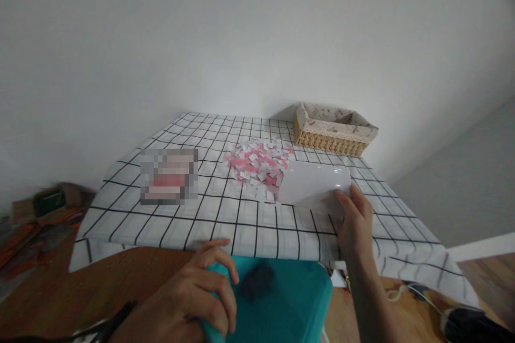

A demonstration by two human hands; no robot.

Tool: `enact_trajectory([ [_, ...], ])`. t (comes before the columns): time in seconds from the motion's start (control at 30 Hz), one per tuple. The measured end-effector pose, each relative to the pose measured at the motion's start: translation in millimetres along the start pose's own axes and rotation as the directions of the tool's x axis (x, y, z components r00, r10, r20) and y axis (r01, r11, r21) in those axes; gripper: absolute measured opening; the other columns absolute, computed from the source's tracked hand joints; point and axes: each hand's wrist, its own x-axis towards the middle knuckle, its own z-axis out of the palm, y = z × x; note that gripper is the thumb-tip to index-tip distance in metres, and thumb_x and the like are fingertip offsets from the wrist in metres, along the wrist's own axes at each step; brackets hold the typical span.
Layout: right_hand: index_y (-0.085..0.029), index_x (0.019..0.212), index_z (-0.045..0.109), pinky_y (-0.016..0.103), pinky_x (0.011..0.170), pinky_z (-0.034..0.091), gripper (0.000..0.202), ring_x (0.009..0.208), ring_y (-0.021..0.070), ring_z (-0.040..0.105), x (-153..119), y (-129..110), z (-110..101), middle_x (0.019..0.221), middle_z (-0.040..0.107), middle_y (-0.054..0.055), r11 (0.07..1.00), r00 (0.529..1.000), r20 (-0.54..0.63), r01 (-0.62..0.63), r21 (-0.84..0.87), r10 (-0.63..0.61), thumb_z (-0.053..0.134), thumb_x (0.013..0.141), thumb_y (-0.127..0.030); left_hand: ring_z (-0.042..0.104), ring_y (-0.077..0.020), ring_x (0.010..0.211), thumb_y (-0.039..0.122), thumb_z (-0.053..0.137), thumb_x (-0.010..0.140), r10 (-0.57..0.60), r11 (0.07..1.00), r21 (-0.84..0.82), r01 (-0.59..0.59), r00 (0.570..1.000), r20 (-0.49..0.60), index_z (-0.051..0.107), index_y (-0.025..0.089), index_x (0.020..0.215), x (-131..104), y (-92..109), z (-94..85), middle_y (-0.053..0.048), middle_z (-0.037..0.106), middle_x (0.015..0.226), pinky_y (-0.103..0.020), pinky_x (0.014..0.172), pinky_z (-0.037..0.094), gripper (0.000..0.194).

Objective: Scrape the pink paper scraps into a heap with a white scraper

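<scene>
My right hand grips the right end of a smooth white sheet, thumb on top. The sheet lies low over the checked tablecloth, its left edge against a pile of pink and white paper scraps. My left hand has its fingers curled over the left edge of a teal bin, just below the table's front edge. A dark patch shows on the bin's surface. Part of the left thumb is hidden.
A wicker basket with a patterned cloth lining stands at the back right of the table. A blurred-out flat object lies on the left. Boxes are on the floor at left; a black item with a cable is at lower right.
</scene>
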Motion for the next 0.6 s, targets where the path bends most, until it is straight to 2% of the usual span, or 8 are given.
enact_trajectory([
  [0.2,-0.019,0.08,0.061,0.028,0.059,0.037,0.02,0.067,0.0174,0.047,-1,-3,1,0.068,0.055,0.0,1.0,1.0,0.001,0.016,0.011,-0.016,0.053,0.075,-0.036,0.058,-0.0171,0.091,0.028,0.055,0.088,-0.026,0.995,-0.091,0.031,0.998,0.056,0.07,0.029,0.07,1,6,-13.9,0.002,0.072,0.077,-0.038,0.104,0.035,0.023],
  [0.33,-0.019,0.079,0.061,0.028,0.062,0.038,0.018,0.069,0.0174,0.049,-1,-5,2,0.071,0.057,0.0,0.998,1.0,0.015,0.018,0.062,-0.019,0.055,0.075,-0.035,0.059,-0.0164,0.089,0.022,0.06,0.085,0.004,0.994,-0.111,0.015,0.985,0.174,0.067,0.025,0.066,17,9,-9.1,0.002,0.072,0.075,-0.029,0.088,0.046,0.02],
  [0.4,-0.019,0.08,0.061,0.028,0.062,0.038,0.016,0.07,0.017,0.049,-1,-5,3,0.073,0.057,0.0,0.995,1.0,0.023,0.013,0.095,-0.015,0.056,0.075,-0.033,0.06,-0.0155,0.09,0.017,0.064,0.081,0.062,0.995,-0.091,-0.038,0.959,0.277,0.062,0.02,0.061,28,10,-1.5,0.003,0.072,0.076,-0.025,0.086,0.047,0.021],
  [0.47,-0.019,0.081,0.061,0.028,0.063,0.038,0.016,0.071,0.0167,0.049,0,-4,3,0.074,0.058,0.0,0.994,0.999,0.032,0.002,0.109,-0.005,0.057,0.075,-0.033,0.06,-0.0158,0.093,0.014,0.066,0.079,0.094,0.995,-0.068,-0.075,0.94,0.327,0.057,0.018,0.057,36,12,3.7,0.003,0.072,0.078,-0.025,0.09,0.045,0.024],
  [0.6,-0.019,0.082,0.061,0.028,0.063,0.039,0.018,0.071,0.0171,0.05,1,-1,3,0.074,0.058,0.0,0.993,0.999,0.051,-0.021,0.113,0.016,0.058,0.075,-0.035,0.059,-0.0157,0.094,0.014,0.059,0.083,0.124,0.989,-0.108,-0.097,0.954,0.273,0.06,0.021,0.061,36,16,-3.8,0.004,0.073,0.082,-0.028,0.094,0.042,0.024],
])
